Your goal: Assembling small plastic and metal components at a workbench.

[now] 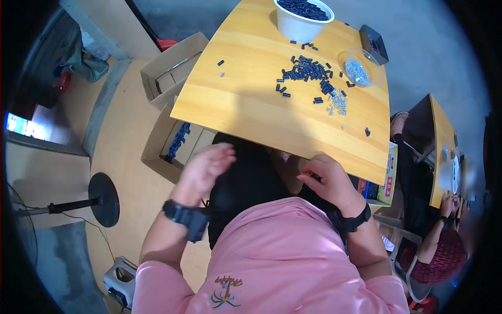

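Hovering with blurred left hand (206, 165) relaxed, released, near cardboard box (158, 137) | curling right hand (330, 178) by surface (209, 99) edge, grasp unclear | facing scattered black cylindrical pieces (308, 71)

Small black cylinders (307, 70) lie on their sides in a loose, jumbled heap on the desk (219, 107), thinning to scattered singles around its edges. More of them fill a white tub (293, 29) at the far end, with a few lying just beside its base. One cylinder rests alone toward the left edge, near a single silver bit. Slim, shiny silver pieces (339, 103) lie in a little tangled cluster touching the heap's near right side; others are gathered in a round clear dish (375, 70) close by. Their exact shape is too small to tell.
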Demonstrator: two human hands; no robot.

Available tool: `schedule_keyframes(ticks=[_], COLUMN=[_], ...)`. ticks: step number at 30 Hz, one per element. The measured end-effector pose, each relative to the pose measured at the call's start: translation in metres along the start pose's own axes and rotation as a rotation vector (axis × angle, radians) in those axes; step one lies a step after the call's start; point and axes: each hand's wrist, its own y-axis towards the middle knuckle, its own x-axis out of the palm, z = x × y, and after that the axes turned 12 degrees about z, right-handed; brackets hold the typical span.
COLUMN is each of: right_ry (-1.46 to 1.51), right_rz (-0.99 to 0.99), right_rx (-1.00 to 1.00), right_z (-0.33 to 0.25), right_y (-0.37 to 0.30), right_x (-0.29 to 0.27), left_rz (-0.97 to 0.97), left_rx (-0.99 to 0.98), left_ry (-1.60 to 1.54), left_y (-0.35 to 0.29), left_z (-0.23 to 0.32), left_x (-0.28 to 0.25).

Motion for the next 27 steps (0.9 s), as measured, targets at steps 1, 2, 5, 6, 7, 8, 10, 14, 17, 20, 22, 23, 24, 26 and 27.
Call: schedule_keyframes(ticks=[1,2,5,6,7,8,10,14,17,20,22,23,24,26,27], right_ry=[0.002,0.003,-0.005,-0.013,-0.013,-0.005,-0.022,-0.076,-0.113,-0.060,-0.050,-0.029,-0.036,0.098,0.096], right_rz=[-0.008,-0.017,-0.014,-0.012,-0.028,-0.038,-0.069,0.005,-0.032,-0.034,-0.068,-0.110,-0.104,-0.144,-0.135], right_rx=[-0.005,-0.007,0.035,0.062,0.059,0.052,0.058,0.083,-0.014,-0.067,-0.031,0.001,0.005,0.043,0.047], right_z=[0.000,0.001,-0.002,-0.002,-0.004,-0.004,-0.003,0.003,0.002,0.011,0.007,0.007,0.007,0.008,0.010], right_y=[0.000,0.000,0.001,0.003,0.006,0.009,0.013,0.009,0.014,0.016,0.021,0.021,0.021,0.023,0.024], right_x=[-0.001,-0.001,-0.001,-0.001,-0.001,0.000,0.000,0.000,-0.001,0.001,-0.001,-0.005,-0.008,-0.013,-0.016], left_rz=[-0.008,-0.018,0.143,0.215,0.228,0.423,0.611,0.346,0.331,0.329,0.304,0.231,0.221,0.062,-0.015], left_rx=[-0.078,-0.049,0.089,0.191,0.196,0.179,0.158,0.157,0.391,0.541,0.657,0.667,0.665,0.517,0.483], left_ry=[-0.152,-0.256,-0.378,-0.364,-0.371,-0.449,-0.522,-0.530,-0.456,-0.412,-0.288,-0.210,-0.211,-0.059,0.037], left_y=[0.014,0.021,0.053,0.057,0.062,0.066,0.078,0.082,0.053,0.031,0.013,0.004,0.001,-0.003,-0.003], left_z=[0.010,0.020,0.051,0.063,0.073,0.083,0.087,0.058,0.045,0.060,0.072,0.072,0.065,0.052,0.042], left_x=[-0.036,-0.061,-0.119,-0.131,-0.142,-0.153,-0.173,-0.142,-0.100,-0.035,0.006,0.029,0.046,0.076,0.087])
